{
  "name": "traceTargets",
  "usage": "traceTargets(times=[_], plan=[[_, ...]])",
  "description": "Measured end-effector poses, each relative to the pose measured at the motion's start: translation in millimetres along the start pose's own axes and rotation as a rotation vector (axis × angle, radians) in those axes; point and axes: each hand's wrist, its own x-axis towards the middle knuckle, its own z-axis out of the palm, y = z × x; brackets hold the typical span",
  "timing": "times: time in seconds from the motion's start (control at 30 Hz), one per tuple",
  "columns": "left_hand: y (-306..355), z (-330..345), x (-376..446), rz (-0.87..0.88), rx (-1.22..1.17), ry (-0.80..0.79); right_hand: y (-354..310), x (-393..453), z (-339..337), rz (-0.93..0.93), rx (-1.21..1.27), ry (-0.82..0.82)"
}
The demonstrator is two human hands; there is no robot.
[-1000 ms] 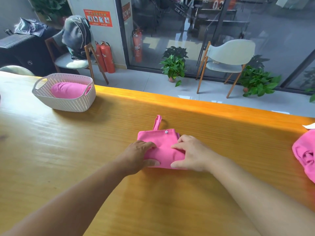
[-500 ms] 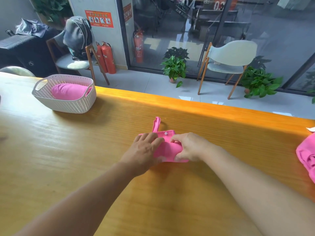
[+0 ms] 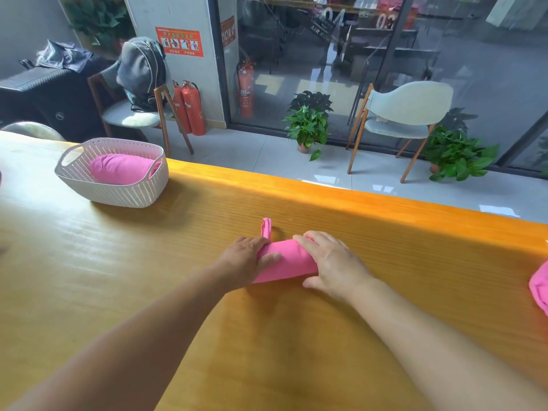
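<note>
A pink cloth (image 3: 289, 262), rolled into a short cylinder, lies on the yellow wooden table (image 3: 148, 277) near its far edge. Its strap loop (image 3: 266, 228) sticks up behind the roll's left end. My left hand (image 3: 244, 261) grips the left end, thumb on top and fingers behind. My right hand (image 3: 332, 264) lies over the right end with its fingers stretched flat across the roll and its thumb on the table.
A white woven basket (image 3: 112, 142) stands at the far left of the table with another pink roll (image 3: 118, 170) inside. A loose pink cloth (image 3: 539, 287) lies at the right edge. Chairs, plants and fire extinguishers stand on the floor beyond the table.
The flat folded cloth has been rolled away from me into a cylinder. Both hands moved forward with it, and the snap button is now hidden inside the roll.
</note>
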Motion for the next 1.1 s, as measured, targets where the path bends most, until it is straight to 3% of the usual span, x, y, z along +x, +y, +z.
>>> traceTargets(times=[0.13, 0.27, 0.4, 0.57, 0.7, 0.83, 0.9, 1.0, 1.1], plan=[[1.8, 2.3, 2.5, 0.051, 0.23, 0.183, -1.0, 14.2, -2.6, 0.021, 0.018, -0.003], [1.9, 14.2, -2.5, 0.295, 0.411, 0.445, 3.5, 27.5, -9.4, 0.041, 0.031, -0.107], [-8.3, 20.4, -3.2, 0.297, 0.511, 0.491, 2.1, 38.2, -20.8, 0.095, 0.174, -0.222], [-9.4, 8.1, 0.7, 0.251, 0.524, 0.427, 0.7, 34.0, -21.2, 0.285, 0.651, -0.205], [4.6, -4.7, -10.0, 0.052, 0.196, 0.308, -9.1, 24.8, -26.6, 0.418, 1.029, 0.023], [20.8, -10.2, -20.6, -0.193, -0.462, 0.231, -23.2, 13.5, -31.2, 0.515, 1.47, 0.127], [22.8, -12.6, -25.3, -0.242, -0.752, 0.183, -25.8, 7.2, -26.7, 0.628, 1.52, 0.161], [20.3, -15.8, -34.0, -0.261, -0.98, 0.149, -34.0, -6.0, -15.9, 0.746, 1.468, 0.072], [18.4, -19.0, -42.6, -0.253, -1.054, 0.121, -51.1, -21.3, -14.3, 0.734, 1.436, -0.077]])
